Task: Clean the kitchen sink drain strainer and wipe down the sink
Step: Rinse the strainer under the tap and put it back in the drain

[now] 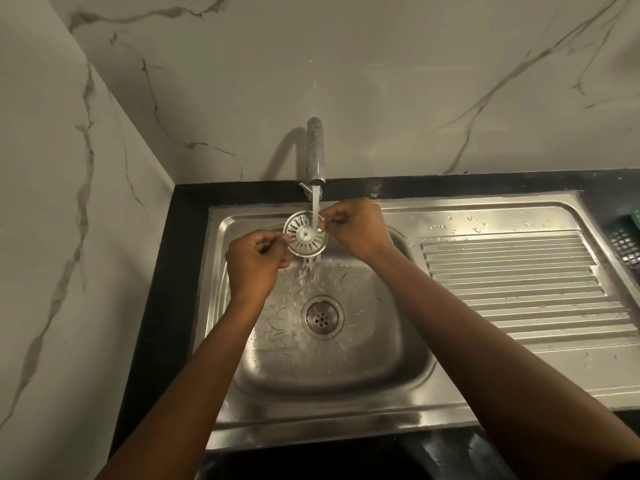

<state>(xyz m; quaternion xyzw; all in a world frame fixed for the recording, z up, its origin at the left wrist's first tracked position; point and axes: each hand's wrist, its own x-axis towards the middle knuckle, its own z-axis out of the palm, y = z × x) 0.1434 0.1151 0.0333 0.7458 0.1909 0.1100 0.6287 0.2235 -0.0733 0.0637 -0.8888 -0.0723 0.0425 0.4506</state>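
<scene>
Corner spot with pale marble-look walls [381, 64], grey veins running across both the back panel and the left side wall [52, 202]. Black tabletop [166, 271] hugs the corner — glossy, dark, narrow strip along the back. Dim, warm light, soft shadow on the back wall — a dark mesh basket [625, 245] at the right edge.

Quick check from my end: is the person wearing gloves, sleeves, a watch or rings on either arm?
No gloves: the left hand and the right hand are both bare. Both forearms are uncovered as far as the picture shows, with no sleeve edge in view. No watch, bracelet or ring can be seen on either wrist or on the fingers that show.
</scene>
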